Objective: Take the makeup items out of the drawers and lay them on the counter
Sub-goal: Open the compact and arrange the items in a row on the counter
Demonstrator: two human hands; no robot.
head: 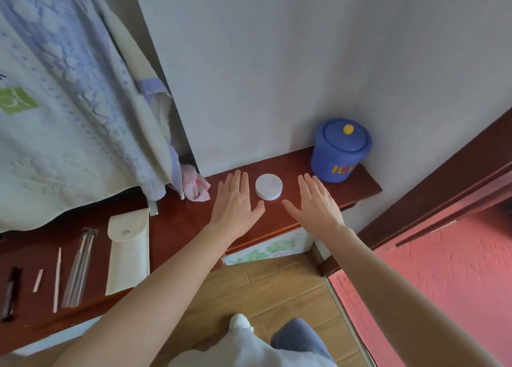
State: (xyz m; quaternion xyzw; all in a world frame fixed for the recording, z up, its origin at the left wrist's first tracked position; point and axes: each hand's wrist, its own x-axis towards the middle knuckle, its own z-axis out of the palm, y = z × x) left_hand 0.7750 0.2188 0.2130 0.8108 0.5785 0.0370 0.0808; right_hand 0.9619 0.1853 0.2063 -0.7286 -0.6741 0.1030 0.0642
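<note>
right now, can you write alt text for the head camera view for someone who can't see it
Two bare hands, left hand and right hand, lie open and flat on a dark red counter, either side of a round white compact. A blue lidded jar stands at the right end; a cream pouch, thin brushes and sticks lie at the left.

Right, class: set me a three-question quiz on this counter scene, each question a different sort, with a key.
1. True or false: the left hand and right hand lie flat and open on either side of the white round compact.
2. Which stands nearest the wall corner? A) cream pouch B) blue lidded jar C) pink cloth
3. Fill in: the jar's lid has a ____ knob.

Key: 1 true; 2 B; 3 yellow.
</note>
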